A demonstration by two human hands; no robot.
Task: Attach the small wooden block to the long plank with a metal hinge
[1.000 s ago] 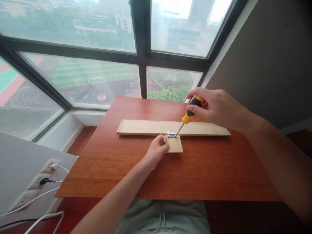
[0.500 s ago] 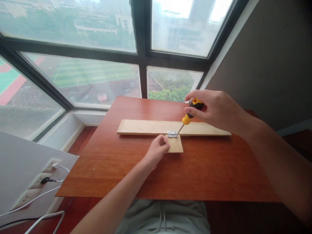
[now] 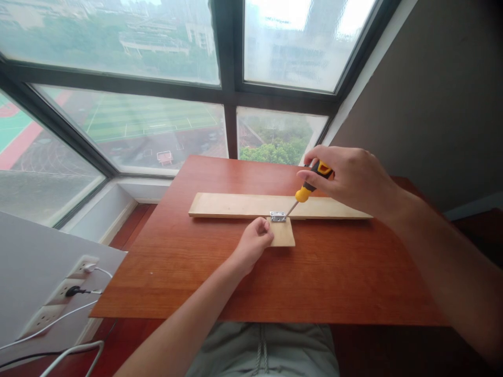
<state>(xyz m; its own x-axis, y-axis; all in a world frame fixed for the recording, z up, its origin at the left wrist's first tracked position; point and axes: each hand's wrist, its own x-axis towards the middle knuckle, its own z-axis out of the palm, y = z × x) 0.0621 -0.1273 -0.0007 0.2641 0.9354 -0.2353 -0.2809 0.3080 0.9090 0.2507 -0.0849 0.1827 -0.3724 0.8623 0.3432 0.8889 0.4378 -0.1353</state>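
My right hand (image 3: 338, 170) is closed around the yellow and black handle of a screwdriver (image 3: 303, 194), which tilts down to the left. Its tip meets the right end of a small silver hinge (image 3: 278, 216). The hinge lies across the joint between a long pale wooden board (image 3: 231, 204) and a small square wooden piece (image 3: 283, 236). With fingers bent, my left hand (image 3: 257, 236) grips the left edge of the small wooden piece. Whatever screw sits under the tip is too small to make out.
Both boards lie on a reddish-brown wooden table (image 3: 165, 277). Large windows (image 3: 153, 123) rise behind it, and a dark wall stands at the right. Sockets with plugged-in cables (image 3: 73, 291) are on the low wall at the left.
The screwdriver handle has turned and shifted slightly within my right hand's fingers, its tip staying at the hinge. My left hand and the boards keep their places.
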